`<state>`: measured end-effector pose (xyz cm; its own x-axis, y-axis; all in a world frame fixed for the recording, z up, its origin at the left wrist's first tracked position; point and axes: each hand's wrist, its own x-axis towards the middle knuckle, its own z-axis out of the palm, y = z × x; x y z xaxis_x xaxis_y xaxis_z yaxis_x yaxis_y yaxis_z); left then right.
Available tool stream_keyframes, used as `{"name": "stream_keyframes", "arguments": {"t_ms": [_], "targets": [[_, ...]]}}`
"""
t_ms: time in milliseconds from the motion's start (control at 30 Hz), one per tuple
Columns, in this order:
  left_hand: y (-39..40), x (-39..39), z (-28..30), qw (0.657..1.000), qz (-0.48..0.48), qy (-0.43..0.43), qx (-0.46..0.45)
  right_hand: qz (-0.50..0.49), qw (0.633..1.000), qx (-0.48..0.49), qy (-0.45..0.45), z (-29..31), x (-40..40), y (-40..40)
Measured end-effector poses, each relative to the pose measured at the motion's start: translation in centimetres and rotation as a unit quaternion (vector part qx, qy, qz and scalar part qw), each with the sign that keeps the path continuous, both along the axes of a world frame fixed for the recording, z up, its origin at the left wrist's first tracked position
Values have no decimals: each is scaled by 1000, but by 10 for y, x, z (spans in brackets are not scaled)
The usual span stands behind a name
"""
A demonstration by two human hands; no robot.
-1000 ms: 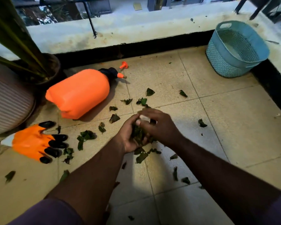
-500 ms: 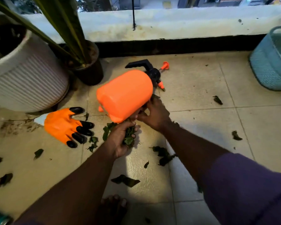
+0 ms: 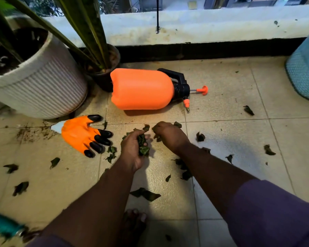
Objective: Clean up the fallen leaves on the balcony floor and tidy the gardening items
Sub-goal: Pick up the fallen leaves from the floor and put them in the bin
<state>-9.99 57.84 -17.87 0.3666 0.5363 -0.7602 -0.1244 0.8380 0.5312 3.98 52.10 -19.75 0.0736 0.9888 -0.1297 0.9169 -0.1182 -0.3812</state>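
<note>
My left hand (image 3: 132,148) grips a bunch of dark green leaves (image 3: 142,145) just above the tiled floor. Close to its right, my right hand (image 3: 169,135) is curled over a few leaves (image 3: 157,138) on the floor, pinching them. More fallen leaves (image 3: 144,194) lie scattered over the tiles around both arms. An orange pump sprayer (image 3: 141,89) lies on its side just beyond my hands. An orange garden glove with black claw tips (image 3: 80,133) lies flat to the left of my left hand.
A white ribbed planter (image 3: 41,88) and a dark pot with long leaves (image 3: 103,75) stand at the left by the wall. A blue woven basket (image 3: 303,72) sits at the right edge. A teal object (image 3: 4,226) shows at bottom left. My bare foot (image 3: 134,223) is below.
The view has swung left, bringing the planter and glove in. Both hands moved from the open floor toward the sprayer, then back a little, still gathering leaves into my left hand.
</note>
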Motion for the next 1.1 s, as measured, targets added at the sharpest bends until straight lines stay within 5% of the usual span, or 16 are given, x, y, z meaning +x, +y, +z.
{"name": "stream_keyframes", "arguments": {"t_ms": [133,267,400,500,667,867,1100], "targets": [[10,-20,-4,997,72,5,2,-1,994,9,108,4,-21,12],[19,-36,0,994,107,0,-6,97,991,-92,-24,-2,-50,19],[20,-37,8,991,137,11,-3,163,983,-29,-79,-4,-52,4],[10,-26,5,997,69,25,2,118,982,20,-145,-4,-14,-16],[-24,7,10,999,-25,33,14,-26,993,-90,-72,15,49,-60],[-60,41,22,995,-90,34,5,-21,978,-207,-18,29,48,-119],[-79,60,19,985,-158,-15,-72,10,992,-112,-54,26,24,-160]]}}
